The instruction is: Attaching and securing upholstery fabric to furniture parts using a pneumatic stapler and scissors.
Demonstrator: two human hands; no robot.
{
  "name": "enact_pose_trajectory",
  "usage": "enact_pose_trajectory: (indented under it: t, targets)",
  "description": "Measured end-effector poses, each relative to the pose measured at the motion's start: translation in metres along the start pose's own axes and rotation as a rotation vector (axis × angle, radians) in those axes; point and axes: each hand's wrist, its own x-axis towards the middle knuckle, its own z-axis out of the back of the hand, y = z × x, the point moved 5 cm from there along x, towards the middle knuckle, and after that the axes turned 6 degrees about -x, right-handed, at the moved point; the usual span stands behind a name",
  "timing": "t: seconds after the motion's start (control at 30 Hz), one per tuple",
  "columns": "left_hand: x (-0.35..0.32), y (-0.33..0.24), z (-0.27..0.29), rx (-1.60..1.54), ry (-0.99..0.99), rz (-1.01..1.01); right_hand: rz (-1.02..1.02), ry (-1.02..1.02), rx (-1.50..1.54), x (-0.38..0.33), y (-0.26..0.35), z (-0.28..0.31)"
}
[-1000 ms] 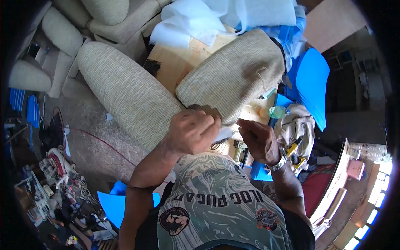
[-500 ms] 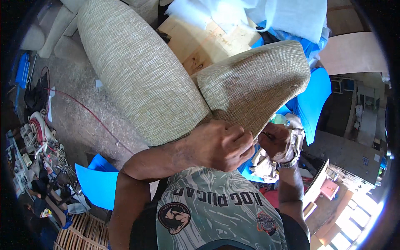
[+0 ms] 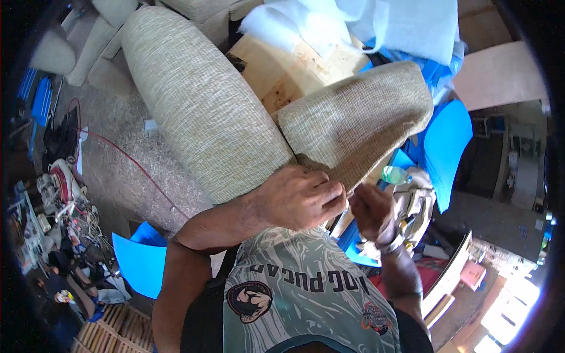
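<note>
Two tan woven-fabric cushions lie before me: a long one [image 3: 200, 106] on the left and a shorter one [image 3: 359, 112] angled to the right. My left hand [image 3: 303, 197] is closed on the near corner of the shorter cushion's cover, gathering its edge. Just to its right, against that same edge, my right hand [image 3: 374, 215] is closed with fingers pinched together. What the right fingers hold, if anything, is too small to make out. A watch [image 3: 391, 244] sits on my right wrist.
Beneath the cushions is a wooden board [image 3: 282, 70], with white batting [image 3: 406, 29] at its far side. Blue sheets [image 3: 447, 153] and a green-tinted plastic bottle [image 3: 395, 175] are at the right. A red hose [image 3: 132, 162] crosses the floor on the left, near piled tools [image 3: 65, 206].
My right hand has come leftward and slightly down, closer to my left hand. The left hand keeps its grip on the cover's edge, and the whole view has shifted a little.
</note>
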Motion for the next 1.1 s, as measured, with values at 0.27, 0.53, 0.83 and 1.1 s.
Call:
enact_pose_trajectory:
  t: [0.27,0.53,0.83,1.1]
  targets:
    - [-0.005,-0.008,0.004,-0.033,-0.059,-0.016,-0.209,0.024,0.218,-0.013,-0.010,-0.029]
    - [0.010,-0.007,-0.006,-0.047,0.017,-0.044,0.143,0.404,0.150,0.043,-0.006,0.013]
    - [0.013,0.019,-0.002,-0.522,-0.459,0.593,0.059,0.065,-0.186,-0.049,-0.006,0.075]
    - [0.024,0.013,-0.011,-0.590,-0.528,0.642,-0.040,-0.137,-0.006,-0.143,0.016,0.077]
